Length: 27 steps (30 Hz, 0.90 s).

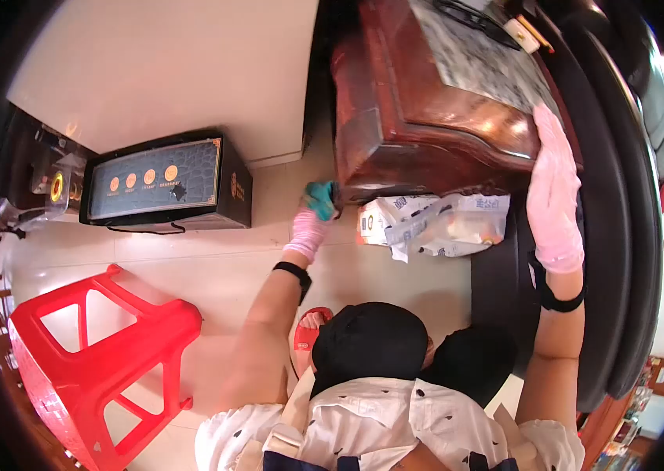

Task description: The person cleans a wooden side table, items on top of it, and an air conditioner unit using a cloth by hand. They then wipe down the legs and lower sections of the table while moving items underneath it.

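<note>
My left hand [311,224], in a pink glove, holds a teal cloth [320,199] against the lower left corner of the dark red wooden table [363,149]. Its fingers are mostly hidden by the cloth. My right hand [553,188], also gloved in pink, lies stretched out along the table's right edge, its fingertips by the grey marble top [485,63]. Nothing shows in it. Between the hands, white printed plastic packages [450,226] sit on the floor by the table's base.
A red plastic stool [96,361] lies on its side at the lower left. Behind it is a black gift box [159,184] beside a white cabinet [167,71]. A dark leather sofa [603,196] runs along the right. Small items lie on the marble.
</note>
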### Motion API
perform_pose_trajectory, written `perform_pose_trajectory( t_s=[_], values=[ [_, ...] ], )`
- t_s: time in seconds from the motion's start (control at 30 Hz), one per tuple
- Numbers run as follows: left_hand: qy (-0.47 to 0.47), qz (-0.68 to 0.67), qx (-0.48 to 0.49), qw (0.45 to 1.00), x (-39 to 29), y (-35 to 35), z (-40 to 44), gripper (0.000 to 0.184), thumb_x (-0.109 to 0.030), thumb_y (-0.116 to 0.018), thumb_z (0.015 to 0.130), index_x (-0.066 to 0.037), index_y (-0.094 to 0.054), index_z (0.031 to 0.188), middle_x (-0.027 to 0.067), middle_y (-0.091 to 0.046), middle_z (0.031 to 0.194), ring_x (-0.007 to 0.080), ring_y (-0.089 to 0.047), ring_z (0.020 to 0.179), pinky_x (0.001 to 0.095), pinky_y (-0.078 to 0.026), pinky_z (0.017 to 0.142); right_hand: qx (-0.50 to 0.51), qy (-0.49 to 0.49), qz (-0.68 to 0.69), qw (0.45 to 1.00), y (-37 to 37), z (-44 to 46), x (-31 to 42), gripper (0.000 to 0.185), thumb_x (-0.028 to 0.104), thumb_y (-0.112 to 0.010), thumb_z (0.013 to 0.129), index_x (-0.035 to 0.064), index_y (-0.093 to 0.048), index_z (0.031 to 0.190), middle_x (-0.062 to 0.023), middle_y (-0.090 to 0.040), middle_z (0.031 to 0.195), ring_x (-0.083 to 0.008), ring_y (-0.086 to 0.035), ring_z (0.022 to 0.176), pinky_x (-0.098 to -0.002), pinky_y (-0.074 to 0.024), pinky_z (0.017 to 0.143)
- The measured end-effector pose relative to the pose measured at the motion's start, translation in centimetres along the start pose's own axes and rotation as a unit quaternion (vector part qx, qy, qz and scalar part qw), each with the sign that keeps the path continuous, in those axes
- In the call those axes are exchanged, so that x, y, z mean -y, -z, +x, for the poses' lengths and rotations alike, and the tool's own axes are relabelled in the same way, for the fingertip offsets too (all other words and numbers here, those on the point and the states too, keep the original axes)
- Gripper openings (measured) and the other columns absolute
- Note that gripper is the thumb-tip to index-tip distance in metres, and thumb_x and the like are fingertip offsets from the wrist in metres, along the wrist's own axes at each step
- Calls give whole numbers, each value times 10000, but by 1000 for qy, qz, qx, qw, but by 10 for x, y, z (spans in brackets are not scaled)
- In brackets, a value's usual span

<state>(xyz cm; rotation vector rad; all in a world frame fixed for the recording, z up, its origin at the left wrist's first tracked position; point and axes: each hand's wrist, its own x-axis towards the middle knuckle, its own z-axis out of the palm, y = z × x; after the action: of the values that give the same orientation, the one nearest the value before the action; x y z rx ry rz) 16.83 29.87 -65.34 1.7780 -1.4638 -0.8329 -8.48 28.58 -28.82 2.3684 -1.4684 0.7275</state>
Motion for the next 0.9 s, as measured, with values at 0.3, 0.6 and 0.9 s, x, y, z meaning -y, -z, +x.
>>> perform_pose_trajectory(
  t_s=[0.3, 0.6, 0.9],
  values=[
    [-196, -105, -103, 969, 8, -36, -12, 288, -104, -715, 805, -40, -577, 1049, 79, -614, 941, 206, -568, 824, 342, -470, 784, -72, 39, -26, 996, -11, -5, -14, 341, 106, -438, 932, -15, -550, 1230, -206, -561, 1254, -360, -509, 1180, -434, -361, 1037],
    [-443, 169, 8, 880, -72, 69, -49, 557, -127, -638, 744, -30, -492, 1273, 203, -484, 1305, 400, -489, 1159, 498, -424, 946, -105, 36, -43, 993, -10, -7, -17, 334, 130, -503, 908, 1, -567, 1210, -187, -586, 1218, -341, -537, 1149, -426, -387, 1011],
    [-423, 334, 63, 840, 24, -36, 0, 360, -119, -467, 872, -143, -583, 1212, 46, -522, 1314, 193, -418, 1275, 516, -247, 1104, -115, 49, -36, 992, -12, -8, -24, 329, 187, -511, 900, 11, -595, 1165, -167, -609, 1182, -324, -552, 1122, -418, -395, 995]
  ],
)
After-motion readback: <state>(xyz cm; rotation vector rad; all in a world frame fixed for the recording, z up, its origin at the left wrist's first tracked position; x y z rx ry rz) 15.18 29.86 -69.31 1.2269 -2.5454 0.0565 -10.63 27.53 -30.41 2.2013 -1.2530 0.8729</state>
